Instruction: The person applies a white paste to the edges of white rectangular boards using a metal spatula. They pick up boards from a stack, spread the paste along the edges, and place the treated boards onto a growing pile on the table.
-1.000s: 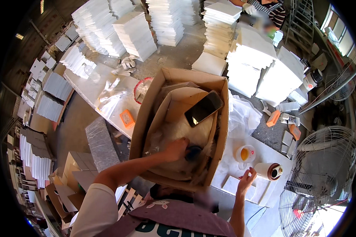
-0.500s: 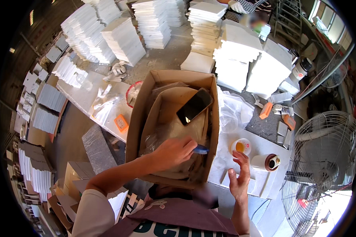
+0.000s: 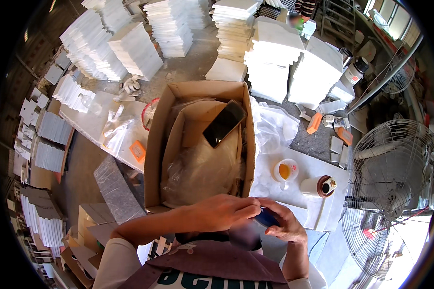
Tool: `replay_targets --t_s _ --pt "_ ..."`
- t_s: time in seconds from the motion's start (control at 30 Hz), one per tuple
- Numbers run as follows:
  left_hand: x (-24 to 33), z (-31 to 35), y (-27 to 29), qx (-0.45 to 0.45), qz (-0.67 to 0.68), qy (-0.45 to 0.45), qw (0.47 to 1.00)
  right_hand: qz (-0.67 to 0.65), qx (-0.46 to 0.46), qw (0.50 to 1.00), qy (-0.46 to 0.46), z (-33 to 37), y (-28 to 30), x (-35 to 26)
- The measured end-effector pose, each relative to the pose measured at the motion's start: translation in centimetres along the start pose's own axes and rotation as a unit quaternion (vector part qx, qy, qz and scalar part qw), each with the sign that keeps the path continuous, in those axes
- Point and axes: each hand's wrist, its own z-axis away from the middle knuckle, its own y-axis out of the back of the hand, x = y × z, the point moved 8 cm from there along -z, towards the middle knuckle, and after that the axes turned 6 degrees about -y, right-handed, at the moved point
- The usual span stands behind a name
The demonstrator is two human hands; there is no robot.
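Close to my chest, both hands meet at a small dark-blue object [image 3: 266, 218] whose kind I cannot make out. My right hand [image 3: 288, 225] curls its thumb and fingers around it. The closed fingers of my left hand [image 3: 231, 212] pinch at its left end. Just beyond my hands is an open cardboard box [image 3: 152, 159]. Crumpled clear plastic film [image 3: 197, 166] lies within it. A black phone [image 3: 224, 124] rests at a tilt in the box's far right part.
Right of the box, a glass cup of amber liquid [image 3: 285, 171] and a white flask [image 3: 318, 186] stand on a pale slab. White plastic bags [image 3: 275, 127] lie behind them. A large caged fan [image 3: 393, 192] is at far right; white tile stacks [image 3: 270, 53] rise beyond.
My left hand has drawn back from over the box toward my chest with the blue object. My right hand has left the cup's side and come to that object.
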Motion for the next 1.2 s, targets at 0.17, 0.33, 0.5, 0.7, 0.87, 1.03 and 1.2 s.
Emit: replay_targets --t_s 0.17,0.33,0.5,0.7,0.87,1.03,1.2 --pt "-0.7 -0.4 1.0 0.109 -0.025 0.06 0.992 0.24 0.32 0.915 0.052 0.4 8.0 1.4" --pt "-0.8 1.8 -1.2 0.085 -0.011 0.116 0.99 0.478 0.463 0.746 0.001 -1.6 14.8 7.8" --pt "-0.6 4.5 -2.3 0.1 -0.007 0.166 0.981 0.519 0.437 0.735 0.008 -3.1 15.5 9.2" --pt "-0.1 5.8 -1.9 0.153 -0.059 0.182 0.969 0.558 0.411 0.721 0.013 -3.8 15.2 9.9" --pt "0.1 6.1 -2.1 0.169 -0.072 0.201 0.962 0.596 0.401 0.695 -0.025 -4.4 14.8 10.2" --pt "0.7 6.3 -3.2 0.173 -0.082 0.196 0.962 0.626 0.394 0.673 -0.004 -4.3 15.0 10.7" --pt "1.2 7.7 -1.8 0.214 -0.091 0.176 0.957 0.621 0.389 0.68 0.015 -3.5 14.0 9.3"
